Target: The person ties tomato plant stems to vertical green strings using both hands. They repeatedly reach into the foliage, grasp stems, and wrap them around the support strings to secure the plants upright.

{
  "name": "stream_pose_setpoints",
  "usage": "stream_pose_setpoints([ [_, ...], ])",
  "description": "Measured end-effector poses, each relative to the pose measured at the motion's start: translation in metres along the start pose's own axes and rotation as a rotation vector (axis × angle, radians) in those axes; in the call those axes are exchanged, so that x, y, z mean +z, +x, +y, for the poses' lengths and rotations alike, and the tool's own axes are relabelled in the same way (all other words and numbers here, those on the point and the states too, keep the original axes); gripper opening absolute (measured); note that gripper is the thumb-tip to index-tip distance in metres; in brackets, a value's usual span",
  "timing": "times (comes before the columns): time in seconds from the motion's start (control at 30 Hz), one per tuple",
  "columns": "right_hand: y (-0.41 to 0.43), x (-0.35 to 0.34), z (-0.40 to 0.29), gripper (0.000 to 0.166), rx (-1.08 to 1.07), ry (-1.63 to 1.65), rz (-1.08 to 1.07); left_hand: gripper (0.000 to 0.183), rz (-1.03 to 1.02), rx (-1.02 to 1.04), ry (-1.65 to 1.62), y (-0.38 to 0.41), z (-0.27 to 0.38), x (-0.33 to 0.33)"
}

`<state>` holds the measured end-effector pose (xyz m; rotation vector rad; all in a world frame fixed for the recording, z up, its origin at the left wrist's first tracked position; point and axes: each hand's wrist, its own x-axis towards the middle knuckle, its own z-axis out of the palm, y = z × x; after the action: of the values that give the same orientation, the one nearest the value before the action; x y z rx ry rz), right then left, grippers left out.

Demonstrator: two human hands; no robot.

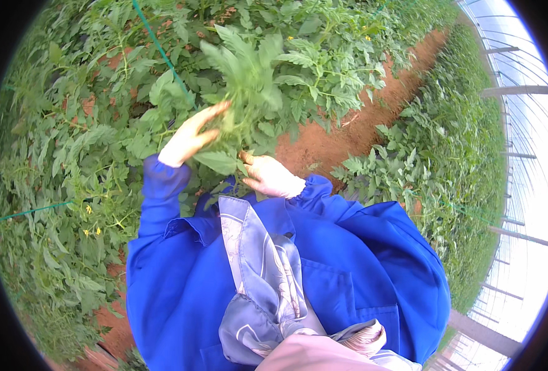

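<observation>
A leafy green tomato plant (246, 79), blurred at its top, stands before me between my two hands. My left hand (193, 137) is at the plant's left side, its thumb and fingers apart and pointing right, at the stem and leaves; whether they touch is blurred. Lower and to the right, my right hand (267, 174) has its fingers curled at the lower leaves near my body. Leaves partly hide its fingertips, and I cannot tell whether it grips a stem. A green string (162, 53) slants down to the foliage just above my left hand.
Dense tomato plants (70, 139) fill the left side, some with yellow flowers (88, 209). A bare reddish soil path (339, 139) runs to the upper right, with another plant row (408, 157) beyond it. The greenhouse frame (520, 90) curves along the right edge.
</observation>
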<state>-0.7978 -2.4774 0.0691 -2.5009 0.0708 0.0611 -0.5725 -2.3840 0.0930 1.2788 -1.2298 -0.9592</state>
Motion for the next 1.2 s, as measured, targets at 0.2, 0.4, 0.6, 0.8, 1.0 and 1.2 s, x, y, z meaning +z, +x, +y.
stream_pose_setpoints([
  [0.2, -0.031, -0.039, 0.017, 0.037, 0.05, -0.001, 0.023, 0.042, 0.388, 0.163, -0.893, -0.12, -0.067, -0.019],
  [0.4, -0.051, -0.113, 0.087, 0.035, 0.068, 0.106, 0.13, 0.039, 1.512, -0.152, -0.628, -0.147, -0.072, 0.063],
  [0.6, -0.058, -0.293, 0.176, 0.043, -0.021, 0.34, 0.518, 0.03, 1.062, 0.354, 0.383, 0.06, 0.042, 0.146],
  [0.8, 0.058, -0.386, 0.213, 0.051, -0.182, 0.185, 0.558, 0.037, 0.635, 0.004, -0.045, 0.317, 0.032, 0.144],
  [1.0, 0.155, -0.351, 0.224, 0.041, -0.504, 0.024, 0.148, 0.042, 0.576, -0.071, 0.158, 0.403, -0.056, 0.164],
  [1.2, 0.164, -0.369, 0.249, 0.024, -0.346, 0.103, 0.082, 0.046, 0.187, -0.163, 0.111, 0.303, -0.031, 0.216],
])
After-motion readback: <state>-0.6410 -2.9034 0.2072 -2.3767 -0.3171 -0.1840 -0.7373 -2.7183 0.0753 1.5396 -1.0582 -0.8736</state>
